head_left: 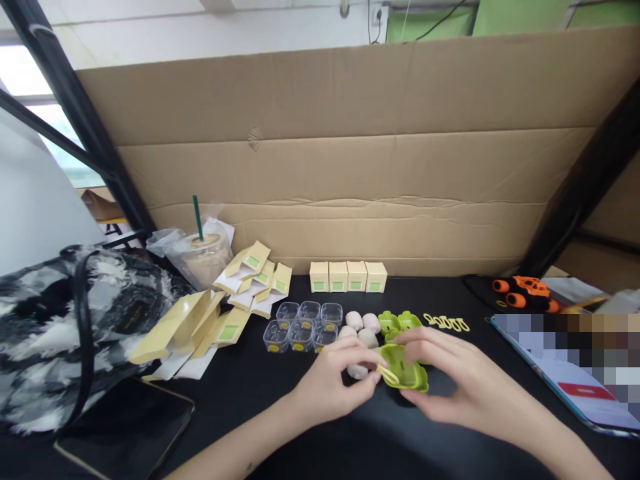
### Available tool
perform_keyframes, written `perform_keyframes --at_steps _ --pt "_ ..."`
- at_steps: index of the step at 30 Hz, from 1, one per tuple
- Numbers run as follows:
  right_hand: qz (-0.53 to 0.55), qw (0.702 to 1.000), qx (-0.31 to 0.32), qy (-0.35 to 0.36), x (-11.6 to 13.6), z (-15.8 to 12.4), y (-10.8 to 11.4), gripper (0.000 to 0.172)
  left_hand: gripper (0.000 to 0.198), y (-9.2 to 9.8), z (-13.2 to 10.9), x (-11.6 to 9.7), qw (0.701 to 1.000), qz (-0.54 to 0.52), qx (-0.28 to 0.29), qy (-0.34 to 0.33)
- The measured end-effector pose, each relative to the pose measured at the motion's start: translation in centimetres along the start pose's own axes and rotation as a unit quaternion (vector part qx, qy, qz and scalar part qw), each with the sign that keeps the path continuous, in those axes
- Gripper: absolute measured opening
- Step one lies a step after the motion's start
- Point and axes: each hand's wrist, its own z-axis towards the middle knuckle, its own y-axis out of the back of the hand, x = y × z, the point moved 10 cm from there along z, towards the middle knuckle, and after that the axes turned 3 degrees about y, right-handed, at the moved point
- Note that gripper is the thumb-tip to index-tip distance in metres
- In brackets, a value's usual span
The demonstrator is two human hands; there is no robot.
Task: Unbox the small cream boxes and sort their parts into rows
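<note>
My right hand (453, 380) grips a small green plastic shell (406, 370) just above the black table (280, 413). My left hand (333, 383) pinches a thin yellow strap (387, 375) against the shell's left edge. Just behind my hands lie three pale pink soft pieces (361, 325), two more green shells (399, 323) and a row of yellow straps (447, 323). Several small clear cups (305, 325) with yellow bottoms stand left of the pink pieces.
Several cream boxes (348, 276) stand in a row by the cardboard wall (350, 167). Flat unfolded boxes (220, 303) lie left, beside an iced drink cup (203, 257), a black-and-white bag (65, 327) and a tablet (125, 427). A phone (575, 373) and an orange-black object (525, 293) sit right.
</note>
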Motion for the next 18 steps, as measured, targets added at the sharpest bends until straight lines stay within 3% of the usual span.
perform_keyframes --at_steps 3,6,10,14,18 --pt "-0.01 0.998 -0.033 -0.045 -2.4 -2.7 0.7 0.009 0.011 -0.8 -0.2 1.0 0.997 -0.059 0.024 0.048" --pt "-0.01 0.986 -0.087 -0.143 -6.2 -6.9 1.3 0.011 0.011 -1.1 -0.3 2.8 0.988 -0.109 0.025 0.108" --pt "0.018 0.974 -0.073 -0.214 -9.6 -11.2 0.2 0.016 0.012 -1.0 -0.1 4.1 0.984 -0.125 0.02 0.129" --pt "0.049 0.97 -0.027 -0.237 -10.6 -11.9 -1.8 0.02 0.014 -0.8 0.0 4.0 0.984 -0.121 0.022 0.131" --pt "0.041 0.97 -0.023 -0.239 -10.6 -11.0 -2.5 0.02 0.017 -0.8 -0.1 3.8 0.984 -0.115 0.024 0.137"
